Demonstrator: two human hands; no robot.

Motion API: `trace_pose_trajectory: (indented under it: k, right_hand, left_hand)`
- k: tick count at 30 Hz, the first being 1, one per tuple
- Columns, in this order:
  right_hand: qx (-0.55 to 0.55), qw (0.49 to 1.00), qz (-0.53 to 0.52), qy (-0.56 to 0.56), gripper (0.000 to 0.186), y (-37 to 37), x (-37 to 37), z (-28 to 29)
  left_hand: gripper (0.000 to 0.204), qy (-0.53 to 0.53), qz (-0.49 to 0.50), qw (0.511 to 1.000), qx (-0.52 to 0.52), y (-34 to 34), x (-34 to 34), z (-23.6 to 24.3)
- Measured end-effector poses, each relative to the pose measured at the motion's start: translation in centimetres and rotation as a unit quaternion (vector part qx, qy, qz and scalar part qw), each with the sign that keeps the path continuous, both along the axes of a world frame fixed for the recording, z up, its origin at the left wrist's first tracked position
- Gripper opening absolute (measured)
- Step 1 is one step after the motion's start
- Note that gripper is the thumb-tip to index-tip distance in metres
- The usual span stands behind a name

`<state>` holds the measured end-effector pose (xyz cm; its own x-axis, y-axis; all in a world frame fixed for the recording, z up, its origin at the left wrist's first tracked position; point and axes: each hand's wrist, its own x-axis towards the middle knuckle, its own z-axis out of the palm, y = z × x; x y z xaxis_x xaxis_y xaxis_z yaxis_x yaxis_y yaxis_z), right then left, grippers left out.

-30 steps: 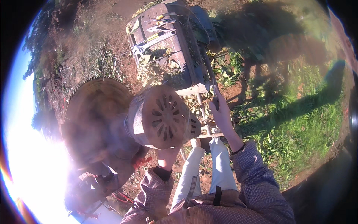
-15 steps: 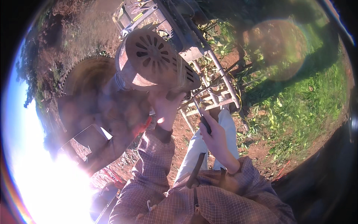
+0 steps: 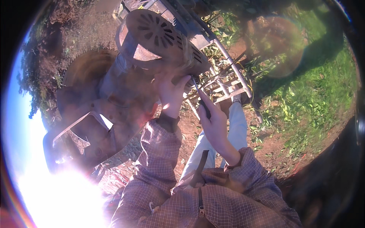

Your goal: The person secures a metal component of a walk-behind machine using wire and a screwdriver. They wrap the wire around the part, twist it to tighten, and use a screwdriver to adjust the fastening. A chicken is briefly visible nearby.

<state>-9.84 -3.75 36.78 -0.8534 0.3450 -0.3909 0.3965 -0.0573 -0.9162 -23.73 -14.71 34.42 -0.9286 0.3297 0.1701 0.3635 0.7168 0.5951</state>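
My left hand (image 3: 172, 91) is closed at the lower edge of a rusty motor housing with a slotted fan cover (image 3: 153, 32). Its thumb points right, toward a small dark round part (image 3: 193, 80) below the housing; whatever its fingers grip is hidden. In my right hand (image 3: 216, 123) is a tool with a black handle (image 3: 206, 110) and a thin metal shaft (image 3: 195, 84), which looks like a screwdriver. The shaft's tip points up at that small part, close to my left thumb. Whether the tip touches the part cannot be made out.
Left of the housing stands a toothed circular saw blade (image 3: 89, 66), with a brown machine body (image 3: 118, 91) in front of it. A wooden ladder-like frame (image 3: 232, 68) lies beyond my hands. Grass and cut leaves (image 3: 304, 110) cover the ground to the right; strong sun glares at left.
Both hands and the housing now appear higher in the picture. My right hand has come nearer to my left thumb and covers more of the black handle.
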Motion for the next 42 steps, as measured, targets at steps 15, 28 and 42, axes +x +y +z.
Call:
trace_pose_trajectory:
  k: [15,28,42]
  right_hand:
    - [0.066,0.997,-0.038,0.006,0.048,-3.1,-0.9,1.0]
    - [-0.538,0.812,-0.223,-0.029,0.026,-3.4,-1.2,0.8]
    - [-0.443,0.882,-0.159,0.025,0.039,-3.2,0.8,0.2]
  left_hand:
    - [0.021,-0.039,0.109,0.993,0.025,-0.3,4.1,2.6]
    - [0.051,-0.692,0.053,0.603,0.394,-0.7,2.8,2.1]
    - [0.034,-0.708,0.083,0.495,0.497,-0.9,3.9,-1.2]
